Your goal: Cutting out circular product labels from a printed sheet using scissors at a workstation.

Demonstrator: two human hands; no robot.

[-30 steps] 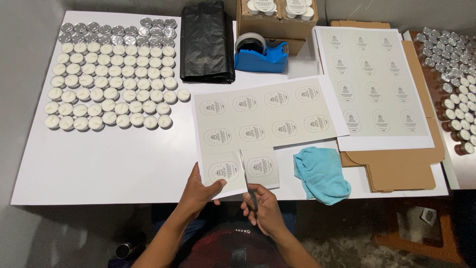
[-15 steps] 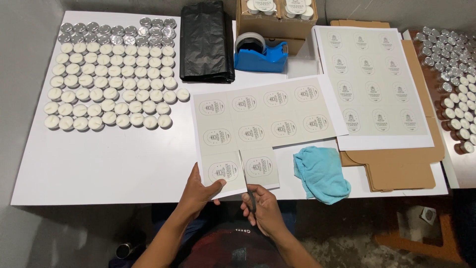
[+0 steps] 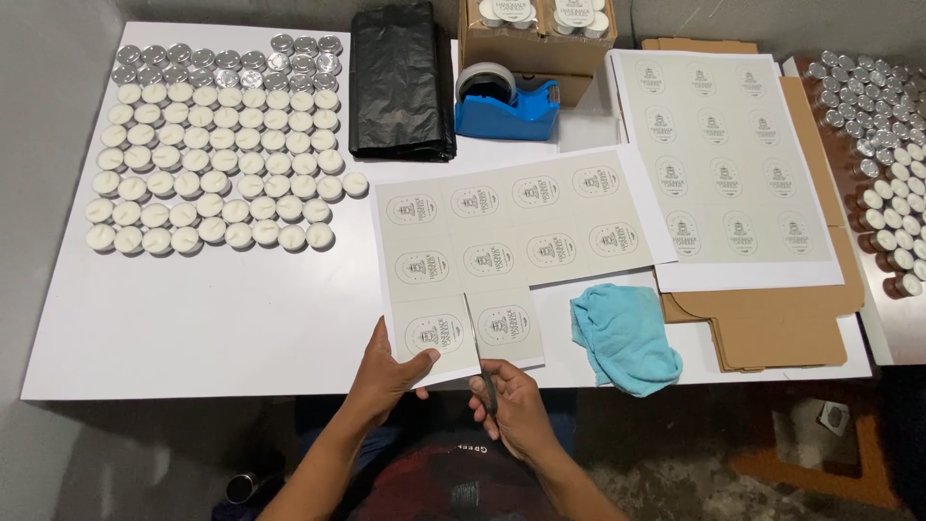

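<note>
A grey sheet of oval printed labels lies on the white table and overhangs its near edge. My left hand pinches the sheet's lower left corner, beside one label. My right hand is closed on a thin dark cutting tool, likely scissors. Its blade runs up between the two bottom labels, where the sheet is split.
Rows of white tealight candles fill the table's left. At the back are a folded black plastic bag, a blue tape dispenser and a cardboard box. A blue cloth, a second label sheet, flat cardboard and more candles lie right.
The cut between the two bottom labels has run a little further up the sheet. Both hands stay at the near edge.
</note>
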